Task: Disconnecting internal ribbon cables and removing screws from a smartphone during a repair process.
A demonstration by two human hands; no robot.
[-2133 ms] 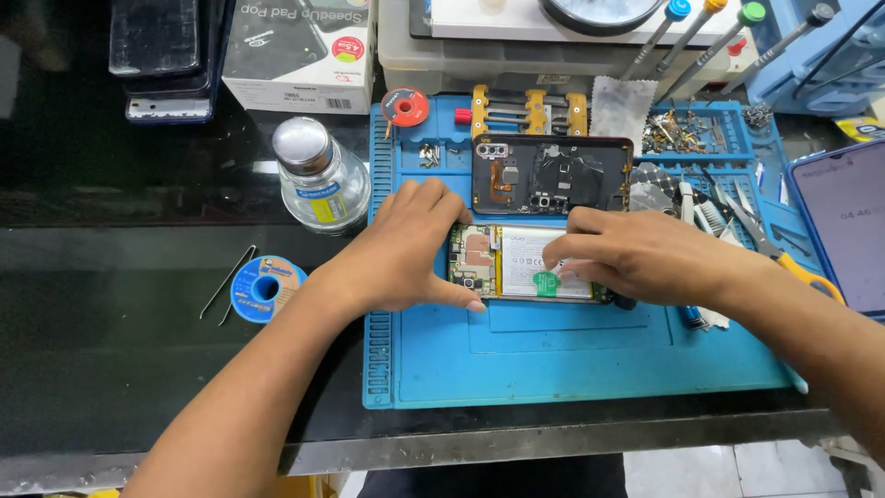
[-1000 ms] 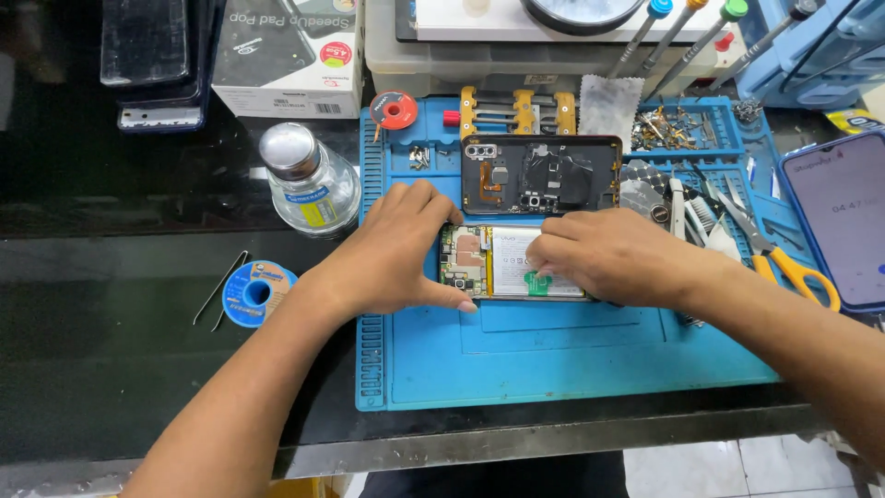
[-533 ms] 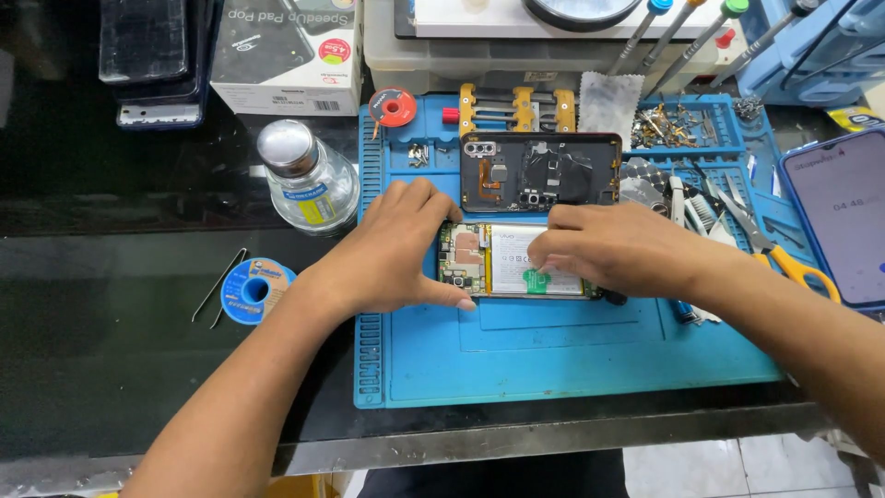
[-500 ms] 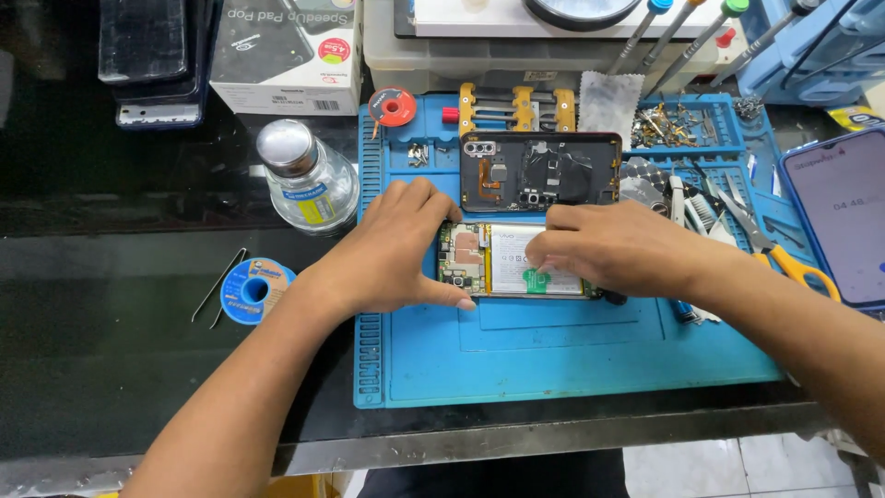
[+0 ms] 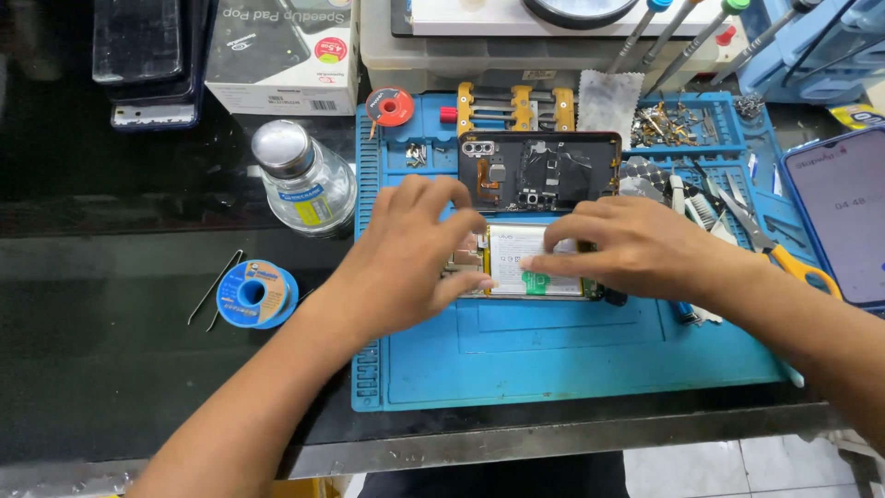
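Note:
An opened phone [image 5: 530, 267] lies on the blue repair mat [image 5: 572, 360], its white battery and a green tab showing. My left hand [image 5: 415, 249] rests on the phone's left end, thumb pressed at its lower edge. From the other side my right hand [image 5: 627, 244] covers the right end, fingertips pressing on the battery. Just behind them lies the phone's dark back cover [image 5: 539, 171], inner side up. Neither hand holds a tool.
A glass bottle with a metal cap [image 5: 302, 180] and a blue solder spool [image 5: 255, 293] sit left of the mat. Scissors with yellow handles [image 5: 770, 244], tweezers and loose screws lie at the right. A lit phone [image 5: 843, 221] is at the far right; boxes stand behind.
The two hands have shifted slightly on the phone; my right fingertips have moved left onto the battery. The view has tilted a little.

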